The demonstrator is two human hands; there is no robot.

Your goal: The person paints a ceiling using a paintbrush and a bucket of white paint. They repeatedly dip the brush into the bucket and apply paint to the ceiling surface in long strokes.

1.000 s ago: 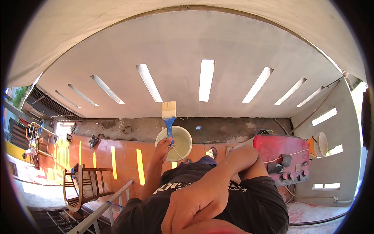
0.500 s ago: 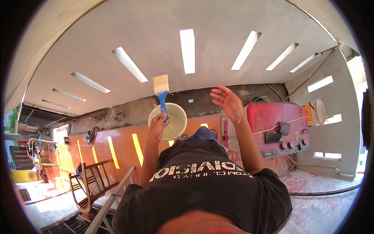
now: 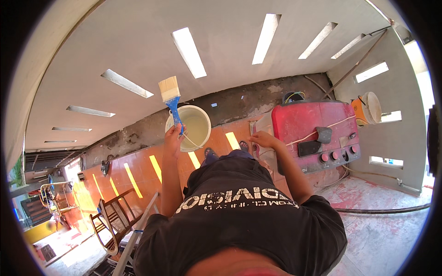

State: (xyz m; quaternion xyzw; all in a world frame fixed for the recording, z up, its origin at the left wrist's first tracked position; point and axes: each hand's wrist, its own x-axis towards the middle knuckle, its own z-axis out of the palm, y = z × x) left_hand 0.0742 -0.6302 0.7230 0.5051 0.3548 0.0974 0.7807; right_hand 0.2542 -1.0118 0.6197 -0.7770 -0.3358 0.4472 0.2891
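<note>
My left hand (image 3: 172,135) is closed round the blue handle of a wide paintbrush (image 3: 173,103). Its pale bristles point up toward the grey slotted wall (image 3: 225,50), and no contact with the wall can be made out. Just beyond that hand, a whitish bucket (image 3: 206,123) stands with a pale liquid inside and a thin handle across its near side. My right hand (image 3: 264,139) hangs out to the right with its fingers curled in and nothing visible in them. It is nearest to a red machine with black knobs (image 3: 299,122).
On the left are a wooden chair (image 3: 115,225) and a metal ladder-like frame (image 3: 138,234). An orange and white bucket (image 3: 367,110) sits tilted by the right wall. A dark hose (image 3: 382,211) crosses the pale floor. Orange tiles (image 3: 142,170) lie below the wall.
My right hand has come down from its raised, spread pose and curled its fingers. The view has shifted, and the brush in my left hand now leans further left.
</note>
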